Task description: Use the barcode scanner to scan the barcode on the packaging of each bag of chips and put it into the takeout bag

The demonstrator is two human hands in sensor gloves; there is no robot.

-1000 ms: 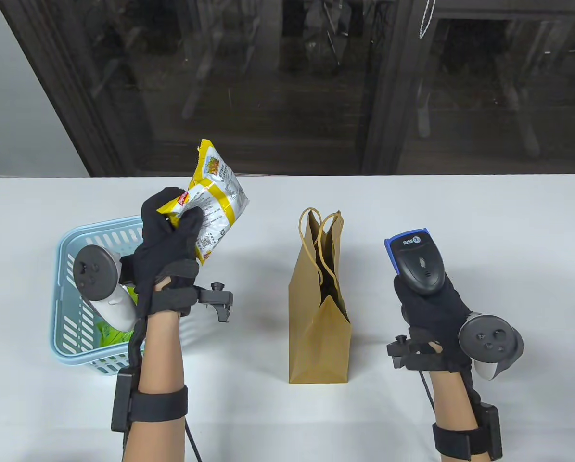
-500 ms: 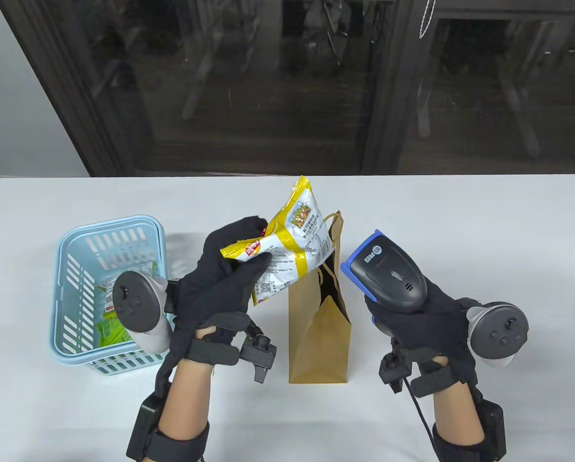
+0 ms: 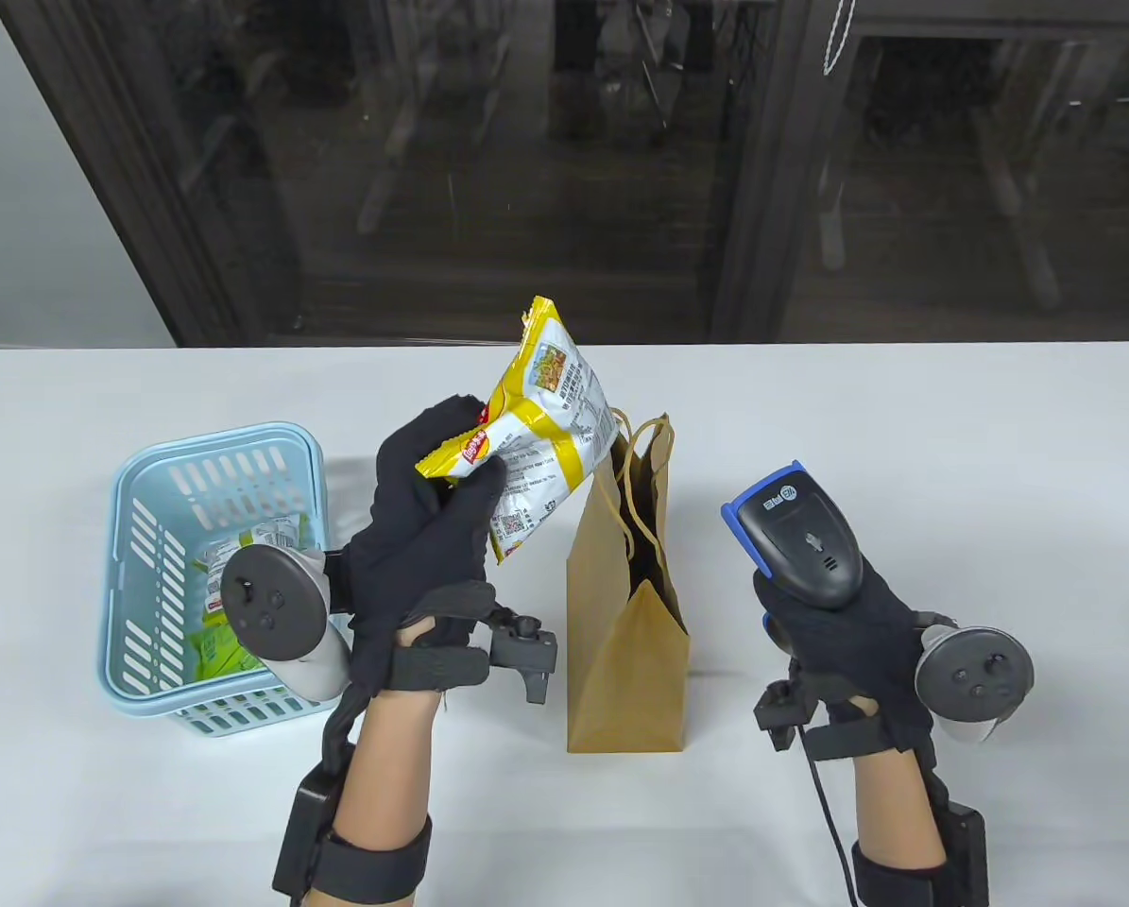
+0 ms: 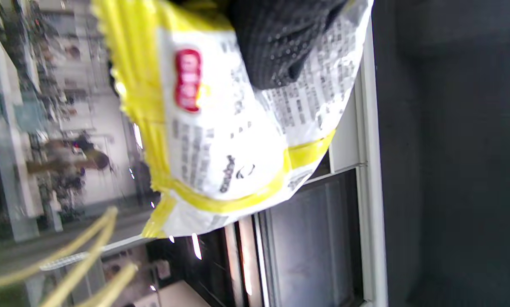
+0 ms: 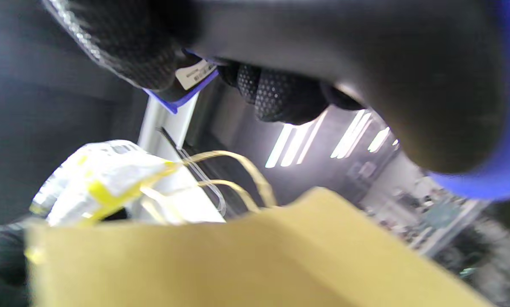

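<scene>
My left hand (image 3: 436, 505) grips a yellow and white bag of chips (image 3: 536, 425) by its lower end and holds it in the air, just left of the takeout bag's handles; the same chip bag (image 4: 238, 128) fills the left wrist view under my fingertips (image 4: 280, 51). The brown paper takeout bag (image 3: 625, 642) stands upright and open at the table's middle. My right hand (image 3: 838, 624) holds the black and blue barcode scanner (image 3: 795, 529) to the right of the takeout bag, its head pointing up and left. In the right wrist view the scanner (image 5: 366, 85) hangs above the takeout bag (image 5: 246, 256).
A light blue plastic basket (image 3: 148, 472) sits at the left with more chip bags (image 3: 229, 605) in it, green and white ones. Dark glass panels stand beyond the white table's far edge (image 3: 810, 348).
My left hand lifted the chip bag from over the basket to the takeout bag, then drew back slightly left. The scanner swung in toward the chip bag, then moved back right.
</scene>
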